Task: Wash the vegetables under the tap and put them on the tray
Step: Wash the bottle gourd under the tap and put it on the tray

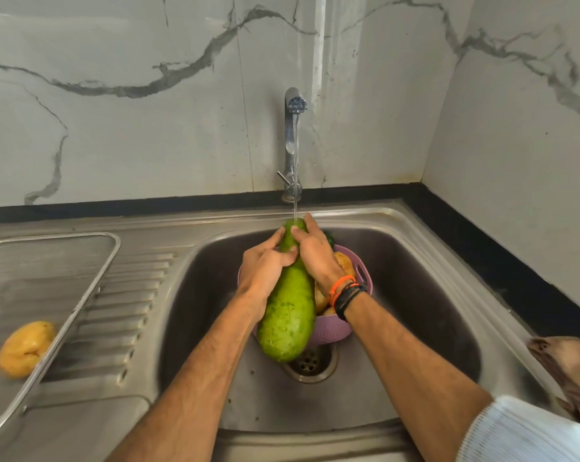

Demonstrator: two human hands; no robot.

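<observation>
Long green bottle gourd [287, 315] over steel sink basin [415, 295], top end under chrome tap [292, 138] at back edge. Beneath it: lilac plastic colander [332, 328], in basin. Wire-mesh steel tray [42, 271] on drainboard, left of basin; yellow-orange vegetable [25, 348] on tray.

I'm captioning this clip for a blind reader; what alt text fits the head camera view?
Both hands, left hand and right hand, grip a long green gourd under the running tap, above a purple colander of vegetables in a steel sink. One yellow vegetable lies on the mesh tray at left.
</observation>
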